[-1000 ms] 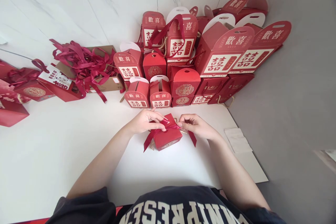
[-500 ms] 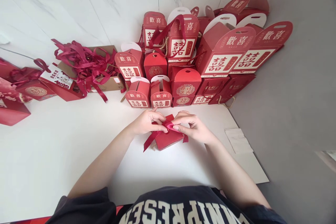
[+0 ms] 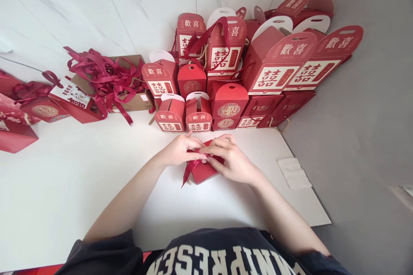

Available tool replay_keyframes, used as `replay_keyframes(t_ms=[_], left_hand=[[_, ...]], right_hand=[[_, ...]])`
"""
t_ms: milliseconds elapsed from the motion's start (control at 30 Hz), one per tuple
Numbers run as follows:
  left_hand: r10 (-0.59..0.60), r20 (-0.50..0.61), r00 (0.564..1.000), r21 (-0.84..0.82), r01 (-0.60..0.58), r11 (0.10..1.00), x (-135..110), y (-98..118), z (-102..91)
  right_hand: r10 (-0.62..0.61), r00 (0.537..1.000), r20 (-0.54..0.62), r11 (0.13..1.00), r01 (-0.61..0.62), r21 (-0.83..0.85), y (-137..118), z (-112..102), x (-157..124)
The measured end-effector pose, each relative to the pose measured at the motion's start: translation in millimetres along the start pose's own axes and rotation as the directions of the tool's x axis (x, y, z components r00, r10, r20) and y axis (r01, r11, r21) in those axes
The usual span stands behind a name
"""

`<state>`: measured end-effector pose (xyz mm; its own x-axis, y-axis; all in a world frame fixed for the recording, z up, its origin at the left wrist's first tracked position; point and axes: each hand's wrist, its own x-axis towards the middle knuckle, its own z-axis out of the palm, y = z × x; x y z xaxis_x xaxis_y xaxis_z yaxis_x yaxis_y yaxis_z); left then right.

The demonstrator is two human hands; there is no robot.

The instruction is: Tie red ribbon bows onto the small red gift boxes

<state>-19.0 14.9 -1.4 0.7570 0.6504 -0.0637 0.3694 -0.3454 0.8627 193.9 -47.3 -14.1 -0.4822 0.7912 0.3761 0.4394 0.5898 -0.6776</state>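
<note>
You are working at a white table (image 3: 80, 197) set against a white marble-veined wall (image 3: 64, 8), with a plain grey surface (image 3: 361, 146) running along the table's right side. Behind your hands, against the wall, stand rows of red and cream gift boxes (image 3: 274, 62) printed with gold-and-red double-happiness characters, some upright with white die-cut handles, others stacked low. Further left sits an open cardboard carton (image 3: 135, 103) heaped with a tangle of crimson ribbons (image 3: 103, 79), and beyond it lie more red gift bags (image 3: 16, 137) on their sides. A sheet of white paper (image 3: 293, 172) lies near the table's right edge. Your dark T-shirt (image 3: 219, 258) with white lettering fills the bottom of the view. In the middle of the table, just in front of the low boxes, a small red gift box (image 3: 206, 172) lies under your hands, with a red ribbon (image 3: 192, 169) trailing from its top. Your left hand (image 3: 180, 150) and right hand (image 3: 232, 159) meet over it, fingers curled and close together, their tips pinching the ribbon at the box's top.
</note>
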Motion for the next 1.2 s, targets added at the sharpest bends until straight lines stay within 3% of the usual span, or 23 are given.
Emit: replay_keyframes(t_ms=[100,200,367,600,767,1000,1200], left_hand=[[0.001,-0.006,1.0,0.025,-0.001,1.0,-0.9,-0.2,1.1],[0.004,-0.013,1.0,0.023,-0.003,1.0,-1.5,-0.7,2.8],[-0.023,-0.045,0.999,-0.066,0.02,0.998,-2.9,1.0,5.6],[-0.021,-0.066,0.998,-0.054,0.018,0.998,-2.4,3.1,5.5],[-0.064,-0.022,0.998,-0.094,0.062,0.994,-4.0,7.5,5.1],[-0.08,0.071,0.994,-0.291,0.098,0.952,-6.8,7.7,1.7],[-0.096,0.079,0.992,-0.313,0.116,0.943,-6.7,8.1,1.8]], right_hand=[[0.127,0.987,-0.1,0.979,-0.109,0.17,3.1,-0.4,0.0],[0.214,0.968,-0.134,0.963,-0.186,0.195,7.0,3.2,-0.3],[0.193,0.971,-0.142,0.966,-0.162,0.2,11.6,10.2,-1.4],[0.248,0.952,-0.177,0.946,-0.199,0.254,13.9,9.9,-0.2],[0.22,0.961,-0.171,0.956,-0.177,0.236,8.3,13.1,2.4],[0.184,0.974,-0.132,0.916,-0.121,0.383,12.8,4.8,-2.0],[0.126,0.98,-0.154,0.959,-0.08,0.273,16.2,9.1,-0.7]])
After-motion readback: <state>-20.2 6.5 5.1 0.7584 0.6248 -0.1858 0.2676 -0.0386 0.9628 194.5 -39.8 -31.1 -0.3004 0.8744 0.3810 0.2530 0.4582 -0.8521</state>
